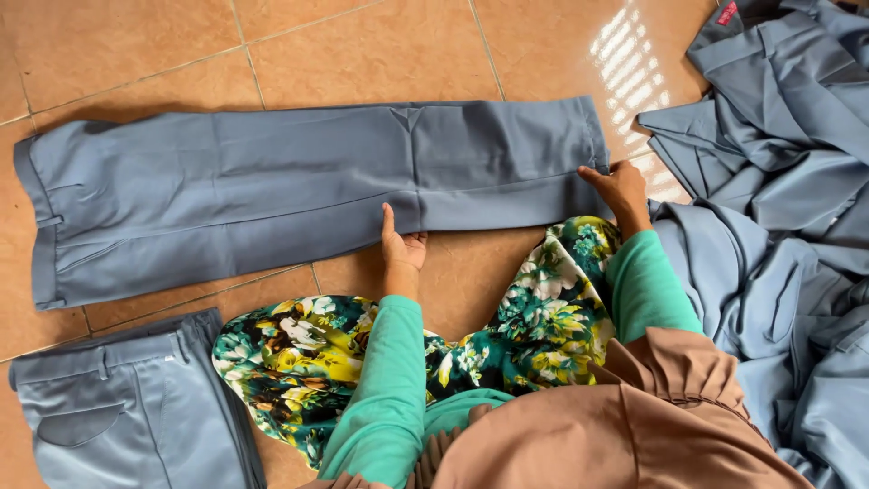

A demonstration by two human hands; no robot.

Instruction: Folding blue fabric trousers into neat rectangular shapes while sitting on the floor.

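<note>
Item: grey trousers [272,195], flat on tile floor [362,45], 12 o'clock of sitter. L hand [400,246] flat on lower edge; R hand [620,188] pinching hem, 2 o'clock. Risk: uneven pull skews legs, creases. Folded stack [136,407] at 8; loose pile [778,181] at 3.

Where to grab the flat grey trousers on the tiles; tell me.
Probably grip the trousers at the hem end, where the right hand already rests, coming from the near edge. They lie flat, legs stacked, so fingers can pinch both layers there; the left hand steadies mid-leg.
</note>
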